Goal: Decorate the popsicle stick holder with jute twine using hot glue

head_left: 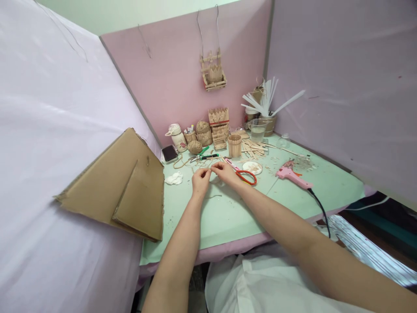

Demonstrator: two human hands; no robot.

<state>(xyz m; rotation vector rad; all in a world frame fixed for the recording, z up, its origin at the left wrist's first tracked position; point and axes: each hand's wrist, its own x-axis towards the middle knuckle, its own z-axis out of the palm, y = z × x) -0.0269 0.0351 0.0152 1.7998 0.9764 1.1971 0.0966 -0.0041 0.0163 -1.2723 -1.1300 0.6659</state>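
My left hand (201, 179) is closed in a pinch above the front middle of the table. Close beside it, almost fingertip to fingertip, my right hand (224, 171) pinches too. Whatever lies between the fingertips is too thin and small to make out. Red-handled scissors (246, 177) lie just right of my right hand. Behind both hands are green-and-black pliers (208, 156) and loose bits of twine. A short strand of twine (214, 196) rests on the table below my hands, and a crumpled white tissue (174, 178) lies to the left.
A pink glue gun (293, 176) with a black cord lies at right, near a white lid (252, 168) holding scraps. Wooden sticks (253, 149), a stick cup (235, 146), twine balls (194, 147), a bottle (177, 138) and a phone (170, 153) stand or lie behind. Cardboard (130, 191) leans at left.
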